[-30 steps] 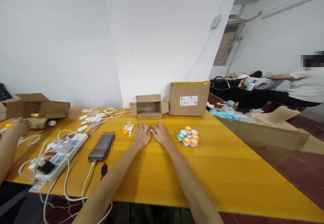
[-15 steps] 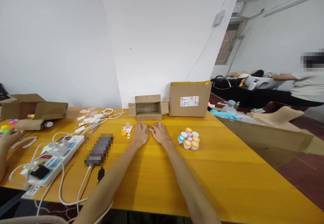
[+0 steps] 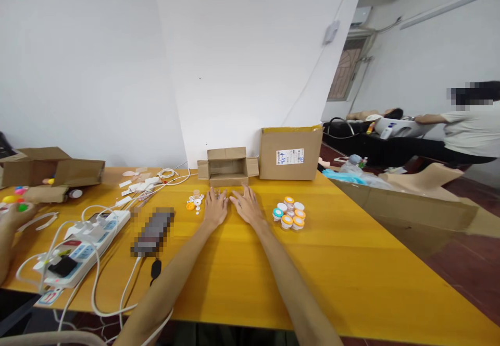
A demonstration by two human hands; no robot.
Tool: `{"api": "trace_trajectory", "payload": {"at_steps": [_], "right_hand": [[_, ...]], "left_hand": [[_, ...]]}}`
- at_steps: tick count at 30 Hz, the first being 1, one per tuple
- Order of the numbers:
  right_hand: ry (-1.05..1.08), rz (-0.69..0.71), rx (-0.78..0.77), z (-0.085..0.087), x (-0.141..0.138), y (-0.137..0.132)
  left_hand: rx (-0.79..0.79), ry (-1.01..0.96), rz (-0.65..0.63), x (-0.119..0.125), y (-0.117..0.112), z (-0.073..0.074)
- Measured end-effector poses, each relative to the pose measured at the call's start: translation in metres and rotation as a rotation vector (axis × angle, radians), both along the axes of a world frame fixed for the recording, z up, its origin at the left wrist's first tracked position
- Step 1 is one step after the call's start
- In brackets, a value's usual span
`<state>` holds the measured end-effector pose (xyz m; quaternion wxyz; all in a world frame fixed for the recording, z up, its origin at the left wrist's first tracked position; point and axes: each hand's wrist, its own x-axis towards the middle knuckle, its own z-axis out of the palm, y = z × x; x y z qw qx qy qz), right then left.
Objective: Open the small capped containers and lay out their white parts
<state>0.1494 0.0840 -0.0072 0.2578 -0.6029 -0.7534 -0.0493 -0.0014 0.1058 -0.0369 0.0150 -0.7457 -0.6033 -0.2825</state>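
Note:
My left hand (image 3: 215,209) lies on the yellow wooden table (image 3: 250,278) with its fingers stretched forward. Small clear pieces (image 3: 217,194) show by its fingertips; their kind is too small to make out. Beside it, my right hand (image 3: 247,208) also rests with fingers spread and nothing visible in it. Both are just in front of a small open cardboard box (image 3: 228,182). Left of my left hand sits a cluster of small white and orange plastic parts (image 3: 190,206). To the right of my right hand stand several small clear jars with orange, white and teal lids (image 3: 287,220).
A large cardboard box (image 3: 269,153) stands at the back right. On the left are a phone (image 3: 153,231), a power strip (image 3: 88,249) with cables and another open box (image 3: 80,171). Another person's hand (image 3: 17,218) holds something colourful there. A person (image 3: 474,127) sits far right.
My fingers have straightened and spread a little, the hands staying in about the same place. At the left, the other person's hand has come up with colourful things. The view has shifted slightly.

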Motion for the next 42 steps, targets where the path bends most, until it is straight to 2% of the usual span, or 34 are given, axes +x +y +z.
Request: {"api": "trace_trajectory", "payload": {"at_steps": [5,9,12,16,21,26,29,32,36,42], "right_hand": [[-0.02,0.011,0.187,-0.008,0.0,-0.003],[-0.082,0.039,0.302,-0.014,0.005,-0.012],[-0.178,0.038,0.312,-0.015,0.016,-0.023],[-0.291,-0.029,0.266,-0.012,0.036,-0.039],[-0.312,-0.072,0.262,0.007,0.052,-0.055],[-0.164,-0.307,0.054,0.03,0.072,-0.051],[-0.084,-0.455,-0.222,0.036,0.085,-0.045],[-0.022,-0.469,-0.439,0.039,0.09,-0.044],[-0.032,-0.427,-0.467,0.041,0.091,-0.047],[-0.085,-0.395,-0.462,0.038,0.097,-0.048]], "left_hand": [[0.138,0.061,-0.012,-0.002,-0.004,-0.003],[0.281,0.139,-0.104,-0.005,-0.009,-0.006],[0.312,0.158,-0.164,-0.006,-0.014,-0.007],[0.345,0.161,-0.199,-0.008,-0.02,-0.007],[0.345,0.188,-0.194,-0.007,-0.022,-0.005],[0.314,0.208,-0.105,-0.005,-0.026,-0.001],[0.294,0.216,-0.05,-0.005,-0.028,0.0],[0.277,0.211,-0.014,-0.006,-0.027,-0.001],[0.242,0.217,0.03,-0.011,-0.024,-0.005],[0.106,0.242,0.054,-0.019,-0.024,-0.01]]}}
